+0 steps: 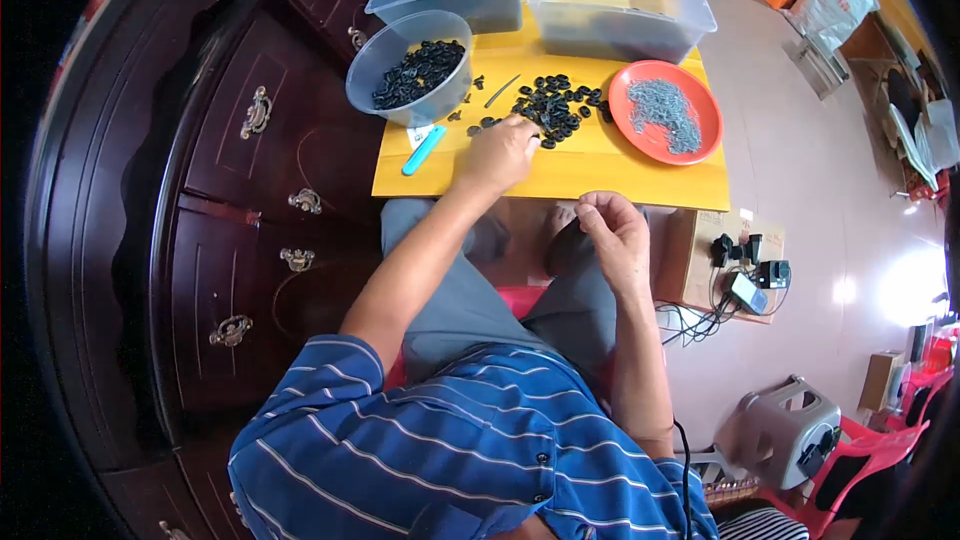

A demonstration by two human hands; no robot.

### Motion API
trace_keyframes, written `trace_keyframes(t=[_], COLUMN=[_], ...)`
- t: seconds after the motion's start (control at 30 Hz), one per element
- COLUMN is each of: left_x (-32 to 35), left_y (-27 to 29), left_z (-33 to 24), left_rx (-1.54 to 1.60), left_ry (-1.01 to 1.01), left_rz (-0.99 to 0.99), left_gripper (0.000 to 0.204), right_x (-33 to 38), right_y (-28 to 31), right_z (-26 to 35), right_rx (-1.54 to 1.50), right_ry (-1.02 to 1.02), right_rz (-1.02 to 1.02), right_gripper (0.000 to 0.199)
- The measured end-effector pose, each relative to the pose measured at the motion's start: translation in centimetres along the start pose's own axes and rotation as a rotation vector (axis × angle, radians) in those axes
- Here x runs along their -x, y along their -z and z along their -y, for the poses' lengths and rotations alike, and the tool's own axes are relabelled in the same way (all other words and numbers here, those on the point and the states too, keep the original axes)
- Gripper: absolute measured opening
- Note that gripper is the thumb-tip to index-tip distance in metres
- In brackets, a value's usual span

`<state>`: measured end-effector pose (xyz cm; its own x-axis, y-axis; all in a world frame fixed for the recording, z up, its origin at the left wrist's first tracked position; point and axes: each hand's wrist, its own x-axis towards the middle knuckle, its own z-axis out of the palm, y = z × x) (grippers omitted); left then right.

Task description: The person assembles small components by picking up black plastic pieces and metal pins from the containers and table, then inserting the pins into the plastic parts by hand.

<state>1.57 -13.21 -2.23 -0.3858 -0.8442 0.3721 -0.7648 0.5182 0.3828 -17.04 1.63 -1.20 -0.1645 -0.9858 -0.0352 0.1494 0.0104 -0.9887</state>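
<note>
My left hand (pixel 500 153) reaches over the yellow tabletop (pixel 430 178), its fingers curled together at the near edge of a pile of small black ring-shaped parts (pixel 560 105). Whatever is between those fingertips is hidden. Just off the table's front edge, above my lap, my right hand (pixel 618 230) has thumb and forefinger pinched together. Anything in that pinch is too small to make out. To the right of the pile, an orange-red plate (pixel 714 125) bears many small silvery metal pieces (pixel 665 112).
A round clear tub (pixel 358 80) of black parts stands at the table's left, near a turquoise-handled tool (pixel 424 151) and a thin dark rod (pixel 502 90). Two clear bins (pixel 450 8) (pixel 620 35) sit at the back. Dark drawers (pixel 250 140) flank the left; a cardboard box (pixel 690 255) with electronics stands right.
</note>
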Motion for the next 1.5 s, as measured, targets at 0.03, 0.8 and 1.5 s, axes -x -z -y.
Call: trace_keyframes(t=[0.03,0.8,1.5], left_x=[-0.1,-1.8,-13.7], left_y=[0.1,1.1,-8.5], left_z=[0.1,-9.5,-10.6], left_rx=[-0.013,0.978,0.041], left_ry=[-0.004,0.0,-0.481], left_rz=[-0.007,0.442,0.296], left_gripper=[0.016,0.01,0.01], right_x=[0.0,-0.7,-0.4], right_y=[-0.1,1.8,1.5], right_z=[-0.1,1.2,1.6], right_rx=[0.0,-0.432,-0.433], right_ry=[0.0,-0.025,-0.1], right_rz=[-0.011,-0.167,-0.08], right_gripper=[0.012,0.013,0.012])
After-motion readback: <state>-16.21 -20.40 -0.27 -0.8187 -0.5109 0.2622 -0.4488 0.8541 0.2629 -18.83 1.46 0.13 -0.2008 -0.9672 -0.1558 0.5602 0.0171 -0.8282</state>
